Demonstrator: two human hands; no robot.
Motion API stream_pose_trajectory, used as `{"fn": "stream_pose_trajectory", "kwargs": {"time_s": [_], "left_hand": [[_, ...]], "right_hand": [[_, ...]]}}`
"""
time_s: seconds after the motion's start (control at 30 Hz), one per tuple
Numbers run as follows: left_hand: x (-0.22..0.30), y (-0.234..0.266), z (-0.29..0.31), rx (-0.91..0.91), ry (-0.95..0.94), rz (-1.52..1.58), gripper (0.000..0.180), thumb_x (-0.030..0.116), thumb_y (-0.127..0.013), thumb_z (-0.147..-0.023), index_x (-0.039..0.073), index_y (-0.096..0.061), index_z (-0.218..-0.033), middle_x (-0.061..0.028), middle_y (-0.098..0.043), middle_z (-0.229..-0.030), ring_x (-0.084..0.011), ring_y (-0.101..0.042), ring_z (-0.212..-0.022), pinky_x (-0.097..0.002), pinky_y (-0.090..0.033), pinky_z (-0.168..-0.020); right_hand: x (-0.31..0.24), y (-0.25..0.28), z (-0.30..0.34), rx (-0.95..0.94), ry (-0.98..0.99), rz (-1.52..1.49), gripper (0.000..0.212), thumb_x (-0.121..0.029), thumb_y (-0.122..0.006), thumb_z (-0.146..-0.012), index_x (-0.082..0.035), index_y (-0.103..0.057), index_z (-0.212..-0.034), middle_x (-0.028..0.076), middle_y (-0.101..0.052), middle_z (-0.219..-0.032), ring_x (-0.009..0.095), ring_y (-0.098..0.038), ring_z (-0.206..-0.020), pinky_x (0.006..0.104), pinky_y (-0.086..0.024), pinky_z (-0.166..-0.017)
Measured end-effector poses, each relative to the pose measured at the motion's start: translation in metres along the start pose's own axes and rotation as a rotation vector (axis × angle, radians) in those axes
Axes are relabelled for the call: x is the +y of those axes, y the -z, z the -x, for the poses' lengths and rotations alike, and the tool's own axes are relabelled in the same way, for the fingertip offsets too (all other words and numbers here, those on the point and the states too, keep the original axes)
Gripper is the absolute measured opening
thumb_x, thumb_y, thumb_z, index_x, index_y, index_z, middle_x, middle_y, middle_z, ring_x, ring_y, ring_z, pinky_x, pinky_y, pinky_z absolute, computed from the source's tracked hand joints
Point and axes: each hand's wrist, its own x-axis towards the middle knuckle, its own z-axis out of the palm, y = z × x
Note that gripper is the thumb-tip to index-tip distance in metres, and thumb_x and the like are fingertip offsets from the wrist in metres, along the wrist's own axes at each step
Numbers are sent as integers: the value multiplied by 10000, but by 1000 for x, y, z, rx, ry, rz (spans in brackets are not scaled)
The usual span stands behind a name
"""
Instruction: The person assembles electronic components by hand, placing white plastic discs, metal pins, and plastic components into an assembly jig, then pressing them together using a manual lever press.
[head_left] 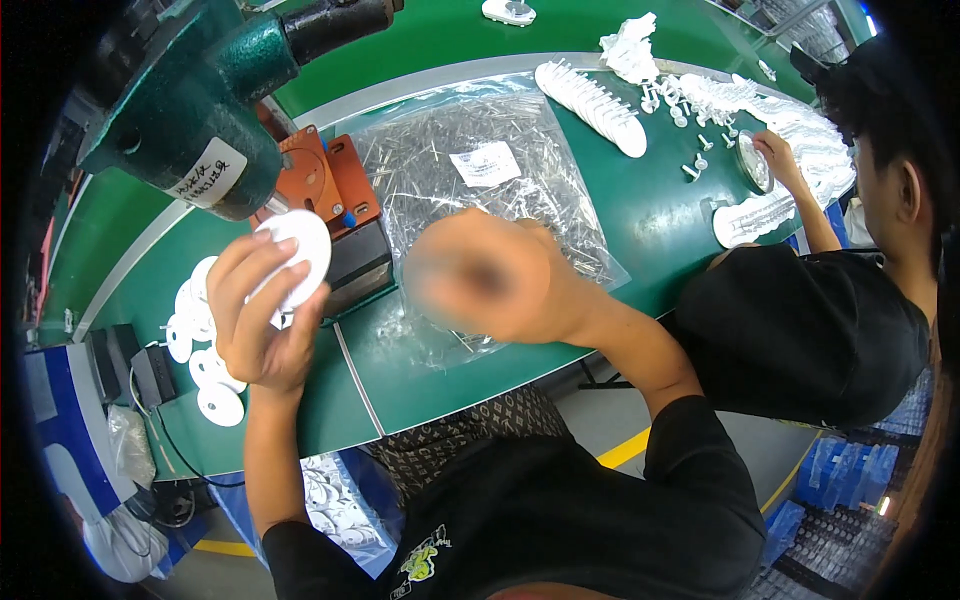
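My left hand (262,318) is raised at the green press (190,110), its fingers closed around a white round disc (305,250) just below the press's spindle. Behind the disc stands the press's orange-red fixture (312,180) on a dark block. My right hand (480,275) hovers over the lower part of a clear plastic bag (440,130) full of thin metal pins. A blur covers that hand, so its fingers and anything in them are hidden. Several white discs (220,404) lie in a loose pile left of my left hand.
Farther right on the green table lie a row of white discs (592,105) and scattered white stemmed pieces (695,168). A co-worker (800,320) sits at the right, one hand at a round dish (752,165). Below the table edge is a blue-lined container (345,510) of white parts.
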Motion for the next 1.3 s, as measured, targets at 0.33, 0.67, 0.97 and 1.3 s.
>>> {"fn": "stream_pose_trajectory", "kwargs": {"time_s": [0.33,0.67,0.97,1.3], "left_hand": [[-6,-13,-12,-170,76,-177,296,117,-735,-752,81,-688,-1042,-72,-670,-1141,-334,-543,-1136,-465,-354,-1026],[-13,-9,-11,-24,115,-77,233,44,-703,-743,40,-675,-974,-129,-663,-1036,-341,-562,-1081,-459,-400,-990],[-18,-7,-10,-49,-10,-68,278,127,-741,-739,35,-686,-995,-92,-669,-1057,-328,-570,-1095,-483,-399,-1003],[-19,-10,-15,-76,116,-41,354,198,-736,-749,-8,-609,-1008,-147,-592,-1105,-374,-497,-1175,-476,-379,-1027]], "right_hand": [[8,-1,-3,10,115,209,90,-134,-690,-821,-78,-629,-855,24,-562,-538,125,-552,-438,255,-392,-416],[12,-3,-6,-33,107,324,103,-185,-673,-835,-93,-634,-862,47,-558,-522,179,-581,-448,291,-420,-430],[21,-9,-12,6,121,356,61,-82,-683,-823,-31,-668,-852,40,-572,-562,111,-538,-456,253,-407,-451],[-46,8,-75,552,641,358,439,-26,-662,-783,-1,-491,-1186,124,-524,-1109,177,-544,-871,298,-465,-767]]}}
